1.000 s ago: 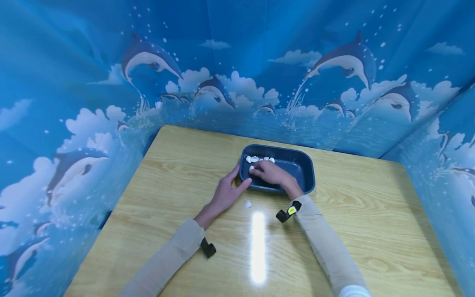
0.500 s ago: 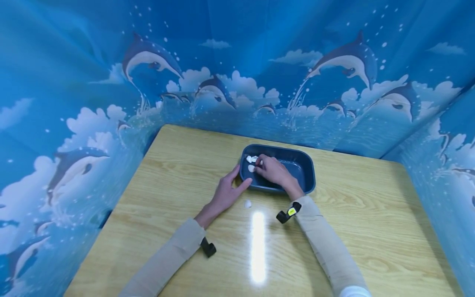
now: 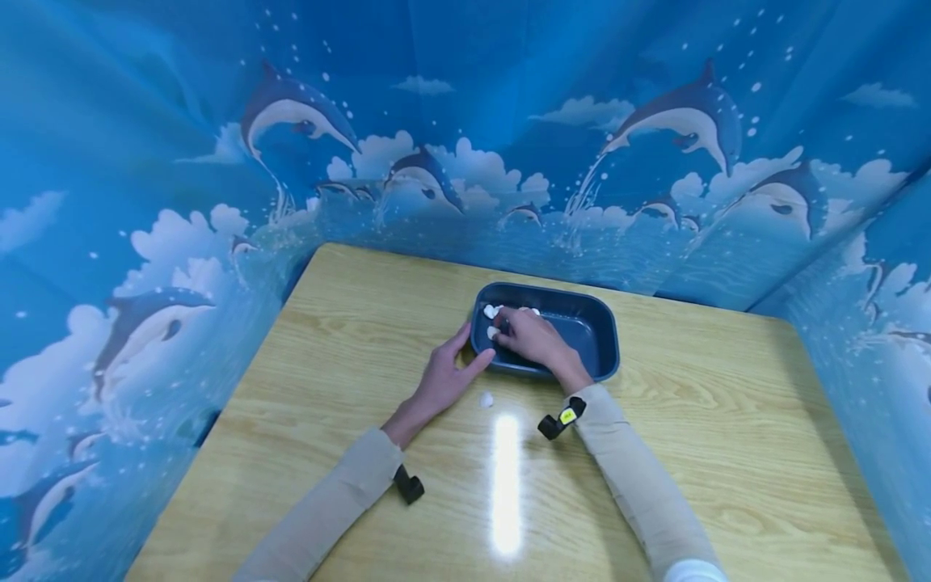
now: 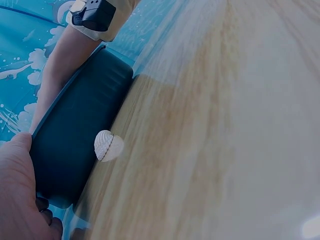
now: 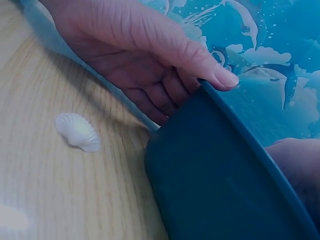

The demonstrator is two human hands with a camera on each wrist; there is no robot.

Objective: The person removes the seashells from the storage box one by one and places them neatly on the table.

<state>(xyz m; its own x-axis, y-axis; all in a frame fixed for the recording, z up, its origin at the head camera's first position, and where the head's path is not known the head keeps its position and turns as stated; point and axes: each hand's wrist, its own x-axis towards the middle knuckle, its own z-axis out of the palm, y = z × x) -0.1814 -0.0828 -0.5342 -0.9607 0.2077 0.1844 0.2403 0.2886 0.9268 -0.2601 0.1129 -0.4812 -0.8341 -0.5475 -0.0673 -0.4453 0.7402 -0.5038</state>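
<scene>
My left hand (image 3: 442,378) grips the left end of a dark blue tub (image 3: 613,331), thumb over its rim and fingers bent against the outer wall, as the right wrist view shows. My right hand (image 3: 537,339) reaches down inside the tub, thumb and forefinger at either side of a small white seashell (image 3: 492,332) near the left end. Further white seashells (image 3: 489,310) lie in a row along the tub's far side, partly covered by the right hand. One ridged white seashell (image 5: 77,132) rests on the table just in front of the tub.
The wood-grain table (image 3: 349,339) extends around the tub on all sides, with a bright light reflection in front. A blue dolphin-print curtain (image 3: 465,121) hangs behind the table's far edge and along both sides.
My right fingers have shifted slightly left, closing around the shell that lay beside them half a second ago. The left hand and the tub stay in place.
</scene>
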